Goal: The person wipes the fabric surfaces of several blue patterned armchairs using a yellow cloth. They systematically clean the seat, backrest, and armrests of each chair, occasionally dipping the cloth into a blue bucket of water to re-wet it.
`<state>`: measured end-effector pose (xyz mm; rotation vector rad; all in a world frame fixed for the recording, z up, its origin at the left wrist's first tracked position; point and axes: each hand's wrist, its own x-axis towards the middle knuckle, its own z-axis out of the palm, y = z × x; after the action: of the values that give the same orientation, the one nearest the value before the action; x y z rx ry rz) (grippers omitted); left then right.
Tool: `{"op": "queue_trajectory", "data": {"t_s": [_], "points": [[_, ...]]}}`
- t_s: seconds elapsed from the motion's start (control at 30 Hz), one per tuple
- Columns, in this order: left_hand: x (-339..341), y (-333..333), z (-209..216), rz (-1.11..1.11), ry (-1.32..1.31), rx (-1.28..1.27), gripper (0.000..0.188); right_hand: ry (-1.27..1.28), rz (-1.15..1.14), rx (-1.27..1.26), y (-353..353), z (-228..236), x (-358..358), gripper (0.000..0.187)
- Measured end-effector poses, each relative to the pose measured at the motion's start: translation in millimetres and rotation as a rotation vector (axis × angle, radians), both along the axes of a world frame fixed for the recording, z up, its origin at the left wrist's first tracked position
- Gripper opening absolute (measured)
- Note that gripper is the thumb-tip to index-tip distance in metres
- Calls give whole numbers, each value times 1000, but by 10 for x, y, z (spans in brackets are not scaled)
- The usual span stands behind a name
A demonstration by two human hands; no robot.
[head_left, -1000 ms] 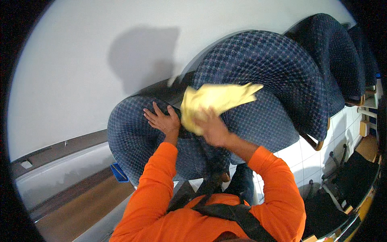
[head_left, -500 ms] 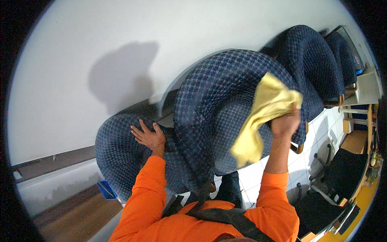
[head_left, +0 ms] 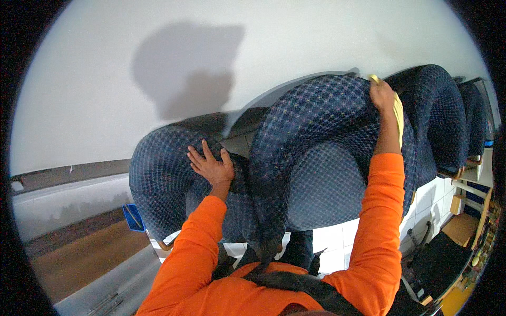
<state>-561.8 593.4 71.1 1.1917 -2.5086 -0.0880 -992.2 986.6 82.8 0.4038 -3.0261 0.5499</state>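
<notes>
My left hand (head_left: 212,164) rests with spread fingers on the top of a dark blue patterned armchair (head_left: 158,163) at the left. In the middle stands a matching round-backed armchair (head_left: 316,105), its seat facing me. My right hand (head_left: 382,97) is at the right side of that chair's backrest, closed on a yellow cloth (head_left: 399,118). Most of the cloth is hidden behind my hand and forearm; one tip shows above the fingers and a strip hangs along the wrist.
More armchairs of the same fabric (head_left: 435,110) line the white wall (head_left: 295,37) to the right. A black office chair (head_left: 440,260) stands by a cluttered desk at the lower right. At the left are a small blue container (head_left: 133,217) and a brown wooden surface (head_left: 84,258).
My right hand has carried the yellow cloth from above the middle chair's seat up and away to its backrest. The left hand stays on the left chair; the whole view has shifted.
</notes>
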Motion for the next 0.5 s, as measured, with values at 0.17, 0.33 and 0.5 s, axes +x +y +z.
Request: {"op": "queue_trajectory", "data": {"t_s": [0.17,0.33,0.5], "points": [[-24,9,54,-10,15,6,69,-24,296,168,-1501,426,548,41],[-7,45,102,-26,50,1,64,81,692,157,-2341,354,1572,30],[16,46,94,-34,56,11,63,-26,1015,-178,-2183,256,2955,46]]}}
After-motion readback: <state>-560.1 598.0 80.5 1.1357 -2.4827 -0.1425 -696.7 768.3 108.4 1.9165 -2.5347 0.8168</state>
